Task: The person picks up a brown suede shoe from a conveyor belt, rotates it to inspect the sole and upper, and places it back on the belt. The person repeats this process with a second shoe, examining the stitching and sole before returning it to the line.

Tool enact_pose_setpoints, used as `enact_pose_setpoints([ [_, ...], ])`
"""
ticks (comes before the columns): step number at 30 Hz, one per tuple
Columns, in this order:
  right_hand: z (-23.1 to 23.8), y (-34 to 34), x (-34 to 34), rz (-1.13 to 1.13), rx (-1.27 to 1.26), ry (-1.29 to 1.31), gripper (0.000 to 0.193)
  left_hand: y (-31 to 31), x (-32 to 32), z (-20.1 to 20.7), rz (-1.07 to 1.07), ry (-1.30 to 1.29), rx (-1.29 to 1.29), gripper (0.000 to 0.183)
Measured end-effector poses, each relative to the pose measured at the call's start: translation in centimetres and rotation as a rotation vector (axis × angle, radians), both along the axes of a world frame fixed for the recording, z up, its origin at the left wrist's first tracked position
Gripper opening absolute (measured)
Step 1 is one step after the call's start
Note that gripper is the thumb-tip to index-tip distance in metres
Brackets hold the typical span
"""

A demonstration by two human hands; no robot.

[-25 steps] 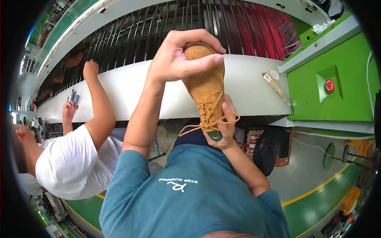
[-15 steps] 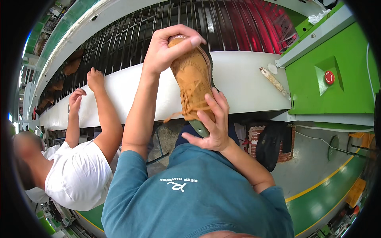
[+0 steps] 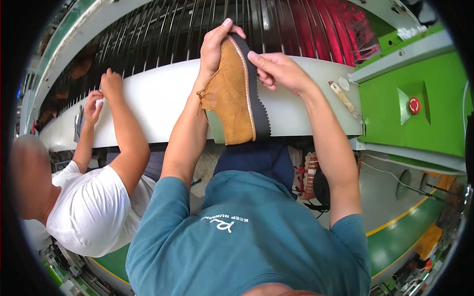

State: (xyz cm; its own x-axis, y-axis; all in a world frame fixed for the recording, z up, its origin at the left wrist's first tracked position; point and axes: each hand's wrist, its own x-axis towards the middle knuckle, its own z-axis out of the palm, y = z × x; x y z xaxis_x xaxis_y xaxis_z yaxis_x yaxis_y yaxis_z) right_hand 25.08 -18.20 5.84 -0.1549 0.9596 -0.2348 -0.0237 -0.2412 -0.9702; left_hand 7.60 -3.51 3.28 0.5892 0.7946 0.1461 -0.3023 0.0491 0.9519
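Note:
A tan lace-up boot (image 3: 228, 93) with a black ridged sole, pale stitching along its welt and a green piece at the ankle opening is held on its side above the white ledge, toe pointing away. My left hand (image 3: 216, 47) is closed around the toe end. At the sole's edge, the thumb of my right hand (image 3: 279, 71) touches the black rubber near the forefoot. Its other fingers are curled in beside the sole; whether something small sits between them cannot be seen. The tan laces (image 3: 201, 96) hang at the boot's left side.
Beyond the white ledge (image 3: 163, 89) runs a bed of metal rollers (image 3: 197, 29), lit red at the right. A green machine housing (image 3: 395, 118) carries a red button (image 3: 414, 105). A worn pale stick-like object (image 3: 344, 97) lies near it. A co-worker (image 3: 98, 207) works at the left.
The boot has been rolled so its sole edge and side now show, with the ankle end swung slightly. My right hand left the ankle and went up to the forefoot sole, fingers curling in.

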Motion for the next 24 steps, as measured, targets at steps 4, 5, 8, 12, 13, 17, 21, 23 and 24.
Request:
enact_pose_setpoints([
  [4, 1.8, 2.6, 2.3, 0.254, -0.150, -0.128, 0.064, -0.5, 0.5, -0.2, 0.019, -0.030, -0.029, 0.052],
  [5, 2.0, 3.2, 2.6, 0.283, -0.183, -0.180, 0.068, -0.6, 0.4, -0.1, 0.014, -0.039, -0.042, 0.052],
  [8, 3.9, 4.8, 2.4, 0.393, -0.239, -0.329, 0.073, -0.4, 0.3, -0.9, 0.018, -0.072, -0.083, 0.052],
  [12, 5.5, 6.7, 1.8, 0.499, -0.321, -0.461, 0.072, 0.1, -0.4, -1.6, 0.006, -0.102, -0.144, 0.050],
  [13, 5.9, 7.2, 1.5, 0.520, -0.345, -0.499, 0.073, 0.2, -0.5, -1.8, 0.010, -0.115, -0.151, 0.050],
  [17, 8.6, 8.3, 0.1, 0.579, -0.407, -0.676, 0.073, 0.1, -0.2, -2.0, 0.047, -0.124, -0.152, 0.048],
  [21, 9.5, 8.5, -1.2, 0.573, -0.446, -0.777, 0.074, 0.2, -0.7, -2.5, 0.046, -0.121, -0.126, 0.049],
  [23, 9.6, 8.8, -1.4, 0.595, -0.442, -0.811, 0.075, 0.4, -0.8, -2.4, 0.063, -0.106, -0.089, 0.049],
  [24, 9.9, 8.7, -1.5, 0.601, -0.440, -0.823, 0.074, 0.3, -0.8, -2.4, 0.065, -0.104, -0.091, 0.049],
])
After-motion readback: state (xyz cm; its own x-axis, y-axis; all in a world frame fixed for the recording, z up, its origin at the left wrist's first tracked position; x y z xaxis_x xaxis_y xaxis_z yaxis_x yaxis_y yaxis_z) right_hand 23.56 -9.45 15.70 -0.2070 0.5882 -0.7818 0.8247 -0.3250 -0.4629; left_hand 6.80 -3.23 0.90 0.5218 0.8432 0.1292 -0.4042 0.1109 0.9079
